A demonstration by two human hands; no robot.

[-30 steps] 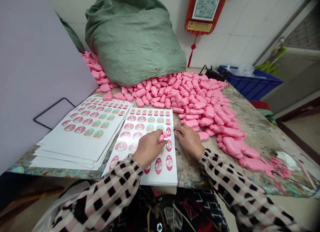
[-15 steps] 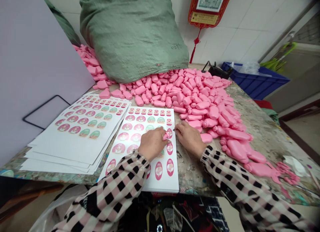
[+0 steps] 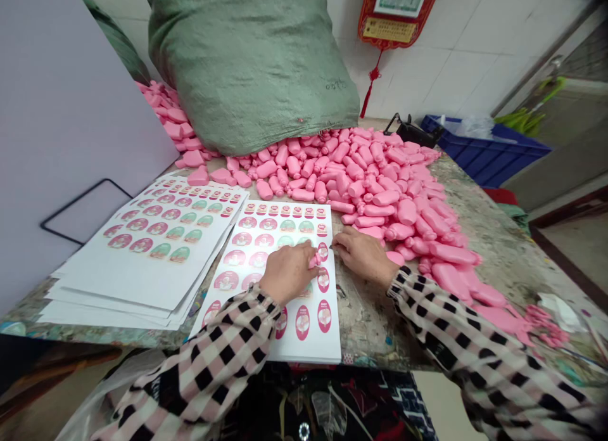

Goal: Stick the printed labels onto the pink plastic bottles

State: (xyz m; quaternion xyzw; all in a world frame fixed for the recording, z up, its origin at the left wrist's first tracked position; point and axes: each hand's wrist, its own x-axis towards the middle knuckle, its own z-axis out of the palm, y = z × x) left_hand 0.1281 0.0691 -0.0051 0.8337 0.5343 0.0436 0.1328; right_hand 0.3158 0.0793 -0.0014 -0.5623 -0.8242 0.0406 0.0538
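Panel (image 3: pixel 80 111): pale and upright, bounding the left side of the table (image 3: pixel 368 327).
Paper stack (image 3: pixel 114 289): loosely fanned sheets, near corners uneven, close to the table's near edge.
Gap: a narrow wedge of bare table between stack and sticker sheet (image 3: pixel 278 249), tightest at the far end.
Green sack (image 3: pixel 256 73): slumped on the far side over pink bottles.
Sheet position: flat at the middle, its near edge about level with the table's near edge.
Left hand (image 3: pixel 289 270): palm down on the sheet's right half, thumb and fingers closed around a small pink bottle (image 3: pixel 314 260); one end shows at the fingertips, the rest is hidden.
Right hand (image 3: pixel 363 254): just past the sheet's right edge, thumb and forefinger pinched together; a thin dark tip (image 3: pixel 331 246) pokes out toward the sheet, whether touching I cannot tell.
Bottle pile (image 3: pixel 380 175): spreads far and right, its near edge just beside the right hand.
Open room: bare table between sheet and right sleeve (image 3: pixel 475 352), and another strip right of the pile.
Blue bin (image 3: pixel 498 153): far right, by the table's edge.
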